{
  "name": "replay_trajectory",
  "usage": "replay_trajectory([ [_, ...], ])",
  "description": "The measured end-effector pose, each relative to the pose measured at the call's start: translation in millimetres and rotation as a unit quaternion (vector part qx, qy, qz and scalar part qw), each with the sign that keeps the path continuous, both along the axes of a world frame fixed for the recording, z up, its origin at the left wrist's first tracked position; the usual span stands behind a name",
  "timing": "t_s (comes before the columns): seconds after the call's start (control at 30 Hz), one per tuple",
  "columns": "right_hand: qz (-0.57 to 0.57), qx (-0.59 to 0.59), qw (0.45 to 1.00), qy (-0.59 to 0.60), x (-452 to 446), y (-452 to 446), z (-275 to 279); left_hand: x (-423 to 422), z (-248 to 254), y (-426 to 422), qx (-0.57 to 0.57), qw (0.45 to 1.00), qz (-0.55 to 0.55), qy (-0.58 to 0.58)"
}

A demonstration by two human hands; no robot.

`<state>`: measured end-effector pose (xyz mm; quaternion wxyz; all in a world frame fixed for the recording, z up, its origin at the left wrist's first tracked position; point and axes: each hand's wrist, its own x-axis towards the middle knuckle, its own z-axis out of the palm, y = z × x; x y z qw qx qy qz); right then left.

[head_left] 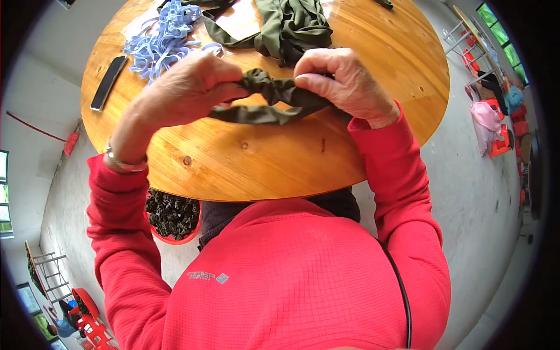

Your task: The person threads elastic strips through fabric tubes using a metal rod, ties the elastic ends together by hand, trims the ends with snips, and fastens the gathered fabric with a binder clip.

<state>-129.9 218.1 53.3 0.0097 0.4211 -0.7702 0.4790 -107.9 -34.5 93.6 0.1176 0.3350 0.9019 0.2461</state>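
Note:
A dark green fabric strip (280,91), bunched up near its middle, is stretched between my two hands above the near half of the table. My left hand (201,84) pinches it at the left of the gathered part. On the other side, my right hand (344,81) grips it between thumb and fingers. A lower length of the strip hangs in a loop beneath the gathered part. Beyond my hands lies a heap of dark green fabric strips (294,29). Light blue elastic bands (169,38) are piled to its left.
The round wooden table (245,169) fills the space before me. A black phone (109,83) lies at its left edge. Below, a red bucket (198,230) holds many dark gathered fabric pieces. Red stools (500,141) and other tables stand along the room's sides.

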Motion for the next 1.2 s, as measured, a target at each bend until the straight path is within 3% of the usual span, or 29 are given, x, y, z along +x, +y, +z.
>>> replay_trajectory([
  [0.07, 0.001, 0.016, 1.0, -0.007, 1, -2, -2, -4, -12, 15, 0.028, 0.997, -0.056, 0.043],
  [0.33, 0.042, 0.028, 0.998, -0.028, -8, 6, -4, -8, -13, 24, 0.028, 0.999, -0.03, 0.022],
  [0.43, 0.042, 0.017, 0.998, -0.047, -6, 9, -2, 2, 6, 13, 0.016, 0.997, 0.032, -0.065],
  [0.53, 0.041, 0.02, 0.998, -0.048, -5, 10, 2, 3, 5, -6, 0.026, 1.0, 0.009, -0.01],
  [0.67, -0.003, -0.017, 1.0, 0.025, -13, 20, 4, 19, 31, -23, 0.012, 0.993, 0.103, -0.048],
  [0.7, -0.007, -0.025, 1.0, 0.015, -16, 24, 4, 17, 32, -37, 0.011, 0.996, 0.087, -0.012],
  [0.8, -0.018, -0.041, 0.999, -0.014, -17, 22, 3, 25, 34, -61, 0.126, 0.98, 0.141, -0.069],
  [0.93, -0.017, -0.076, 0.992, -0.099, -13, 9, 0, 28, 38, -55, 0.088, 0.986, 0.136, -0.04],
  [1.07, -0.023, -0.088, 0.995, -0.051, -7, -4, 5, 19, 49, -35, -0.021, 0.992, 0.126, -0.011],
  [1.13, -0.122, -0.068, 0.983, 0.121, -6, 0, 14, 17, 58, -26, -0.027, 0.991, 0.128, 0.004],
  [1.2, -0.18, -0.094, 0.938, 0.282, 0, -1, 33, 17, 67, -17, -0.037, 0.995, 0.075, 0.056],
])
